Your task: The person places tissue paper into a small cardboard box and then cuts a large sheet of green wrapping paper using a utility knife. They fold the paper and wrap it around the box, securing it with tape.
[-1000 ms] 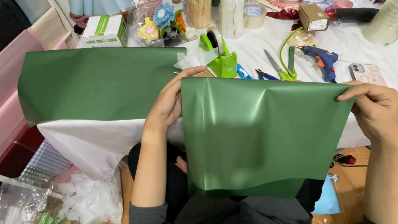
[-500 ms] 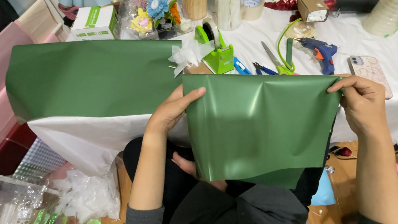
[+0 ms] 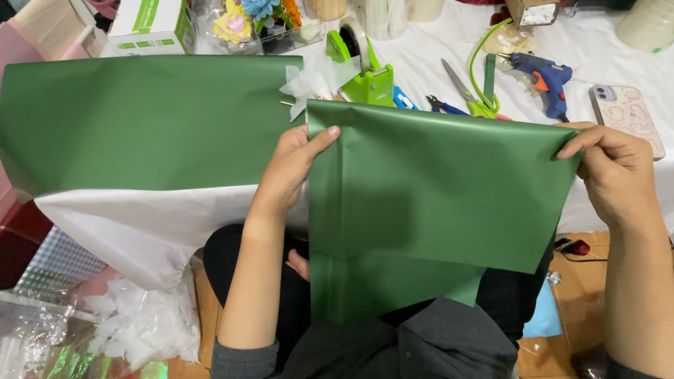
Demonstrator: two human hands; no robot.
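Head view: I'm stretching a green sheet (image 3: 432,195) between my left hand (image 3: 287,166) and right hand (image 3: 613,173), both pinching its top corners; next needs 1 even fold.

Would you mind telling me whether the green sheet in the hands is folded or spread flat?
Spread out: the green sheet hangs open, left hand and right hand pinching its top corners.
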